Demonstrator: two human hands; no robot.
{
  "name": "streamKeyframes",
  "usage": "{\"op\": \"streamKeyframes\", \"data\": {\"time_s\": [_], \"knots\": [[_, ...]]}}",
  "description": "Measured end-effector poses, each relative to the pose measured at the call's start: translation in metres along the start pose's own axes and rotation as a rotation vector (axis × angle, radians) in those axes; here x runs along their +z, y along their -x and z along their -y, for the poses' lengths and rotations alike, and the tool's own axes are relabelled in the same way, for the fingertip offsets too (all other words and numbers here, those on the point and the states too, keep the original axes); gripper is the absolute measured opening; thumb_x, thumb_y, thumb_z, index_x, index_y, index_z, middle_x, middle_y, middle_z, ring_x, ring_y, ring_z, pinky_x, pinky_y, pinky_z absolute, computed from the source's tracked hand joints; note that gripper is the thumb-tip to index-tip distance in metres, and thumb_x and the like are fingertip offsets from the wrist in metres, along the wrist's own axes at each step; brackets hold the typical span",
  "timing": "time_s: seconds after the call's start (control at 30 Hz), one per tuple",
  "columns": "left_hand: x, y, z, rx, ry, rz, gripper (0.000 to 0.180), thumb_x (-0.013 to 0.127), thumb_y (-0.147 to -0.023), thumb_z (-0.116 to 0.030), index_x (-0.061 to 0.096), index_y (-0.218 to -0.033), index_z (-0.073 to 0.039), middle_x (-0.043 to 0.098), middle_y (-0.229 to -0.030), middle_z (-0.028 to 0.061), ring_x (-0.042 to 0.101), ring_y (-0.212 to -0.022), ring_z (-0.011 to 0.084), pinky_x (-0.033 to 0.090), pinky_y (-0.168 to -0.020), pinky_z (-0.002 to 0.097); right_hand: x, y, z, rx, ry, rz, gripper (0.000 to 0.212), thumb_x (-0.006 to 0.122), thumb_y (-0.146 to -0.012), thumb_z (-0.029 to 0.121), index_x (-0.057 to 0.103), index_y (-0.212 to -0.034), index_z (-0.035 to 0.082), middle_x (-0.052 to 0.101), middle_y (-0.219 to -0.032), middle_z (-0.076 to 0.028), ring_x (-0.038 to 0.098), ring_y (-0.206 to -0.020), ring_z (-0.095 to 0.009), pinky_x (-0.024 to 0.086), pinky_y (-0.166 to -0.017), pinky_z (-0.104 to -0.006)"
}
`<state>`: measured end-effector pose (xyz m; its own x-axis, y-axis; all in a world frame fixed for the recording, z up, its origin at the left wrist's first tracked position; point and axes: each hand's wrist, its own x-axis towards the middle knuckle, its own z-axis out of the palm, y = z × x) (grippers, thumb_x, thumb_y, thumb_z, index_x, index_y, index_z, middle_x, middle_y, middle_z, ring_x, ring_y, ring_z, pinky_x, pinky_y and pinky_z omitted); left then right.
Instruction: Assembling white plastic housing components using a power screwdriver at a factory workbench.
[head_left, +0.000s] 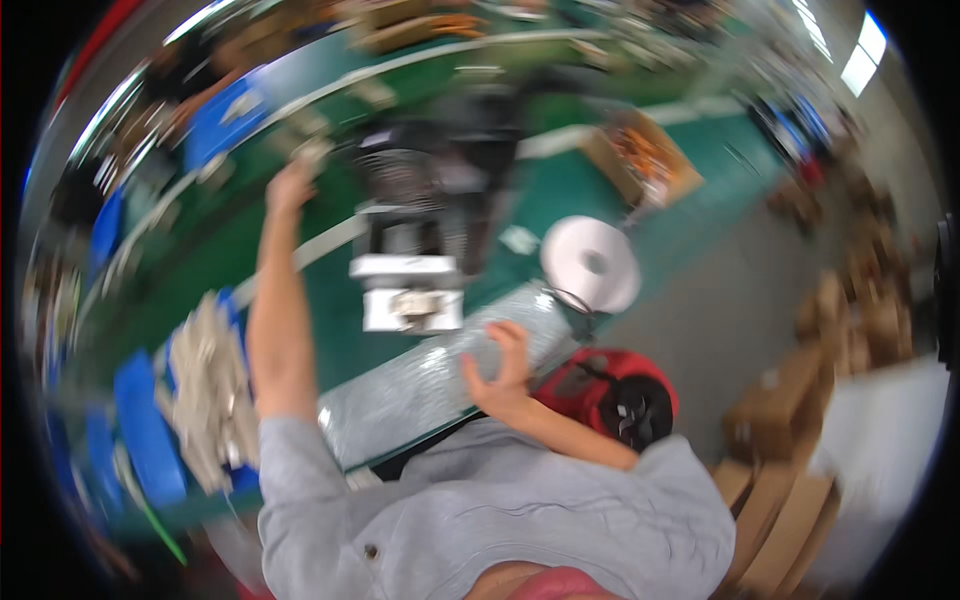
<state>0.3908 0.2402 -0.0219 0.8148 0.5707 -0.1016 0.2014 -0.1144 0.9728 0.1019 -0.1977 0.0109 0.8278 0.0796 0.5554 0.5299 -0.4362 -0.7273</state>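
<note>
My left arm stretches far forward over the green conveyor belt. Motion blurs my left hand (289,187), and a small pale beige part (313,150) is right at its fingertips; whether the fingers close on it does not show. My right hand (505,372) is close in front of me, thumb and fingers apart with nothing between them. It hovers over or rests on a long strip of shiny, clear-silver wrap (400,395) along the table edge. Just beyond the strip lies a small white box (408,266) with a beige part (416,304) at its near side.
Dark, blurred equipment (430,170) stands behind the white box. Right of it are a white reel (590,264) and a carton (640,160) of orange pieces. Beige parts (208,390) and blue bins (148,428) lie left. A red stool (610,395) and cartons (785,400) are at right.
</note>
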Motion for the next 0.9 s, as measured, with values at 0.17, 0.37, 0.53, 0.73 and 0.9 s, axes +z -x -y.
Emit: {"op": "streamKeyframes", "data": {"time_s": [0.17, 0.37, 0.53, 0.73, 0.9], "knots": [[0.002, 0.164, -0.052, 0.522, -0.330, -0.161, 0.060, 0.079, -0.085, -0.040, 0.068, -0.127, 0.002, 0.064, -0.133, 0.0244, 0.062, -0.122, 0.0414, 0.050, -0.103, 0.0469, 0.015, 0.020, 0.016, -0.136, -0.196, 0.099, 0.034, 0.076, -0.079, -0.006, 0.059, -0.109, 0.002, 0.062, -0.090, -0.014, 0.061, -0.074, -0.025, 0.051, -0.068, -0.0341], [-0.159, 0.384, -0.081, 0.349, -0.904, -0.728, 0.049, 0.080, -0.084, -0.027, 0.070, -0.125, -0.003, 0.066, -0.122, 0.0164, 0.057, -0.115, 0.0372, 0.045, -0.102, 0.0478, 0.123, -0.011, 0.161, -0.165, -0.758, 0.439, 0.019, 0.073, -0.084, -0.007, 0.061, -0.097, 0.001, 0.061, -0.082, -0.010, 0.059, -0.065, -0.018, 0.048, -0.060, -0.0284], [-0.223, 0.388, -0.054, 0.143, -1.155, -0.663, 0.049, 0.078, -0.084, -0.020, 0.067, -0.130, -0.007, 0.060, -0.127, 0.0195, 0.054, -0.119, 0.0383, 0.044, -0.100, 0.0499, 0.287, -0.125, 0.255, -0.266, -0.941, 0.212, 0.010, 0.066, -0.087, -0.004, 0.062, -0.095, 0.001, 0.061, -0.083, -0.009, 0.061, -0.067, -0.019, 0.048, -0.057, -0.0285], [-0.244, 0.385, -0.043, 0.310, -0.955, -0.644, 0.039, 0.070, -0.085, -0.005, 0.071, -0.124, -0.003, 0.067, -0.098, 0.0175, 0.059, -0.101, 0.0358, 0.049, -0.091, 0.0457, 0.483, -0.260, 0.176, -0.294, 0.138, 0.643, 0.062, 0.071, -0.078, 0.021, 0.053, -0.136, 0.008, 0.063, -0.127, -0.026, 0.068, -0.110, -0.042, 0.057, -0.094, -0.0510], [-0.259, 0.418, -0.061, 0.363, -0.533, -0.696, 0.051, 0.078, -0.079, -0.001, 0.067, -0.128, 0.003, 0.070, -0.104, 0.0205, 0.067, -0.096, 0.0366, 0.053, -0.087, 0.0410, 0.551, -0.329, 0.133, -0.186, 0.591, 0.767, 0.105, 0.077, -0.078, 0.012, 0.020, -0.163, 0.037, 0.012, -0.168, -0.023, 0.036, -0.145, -0.051, 0.045, -0.114, -0.0486]]}}
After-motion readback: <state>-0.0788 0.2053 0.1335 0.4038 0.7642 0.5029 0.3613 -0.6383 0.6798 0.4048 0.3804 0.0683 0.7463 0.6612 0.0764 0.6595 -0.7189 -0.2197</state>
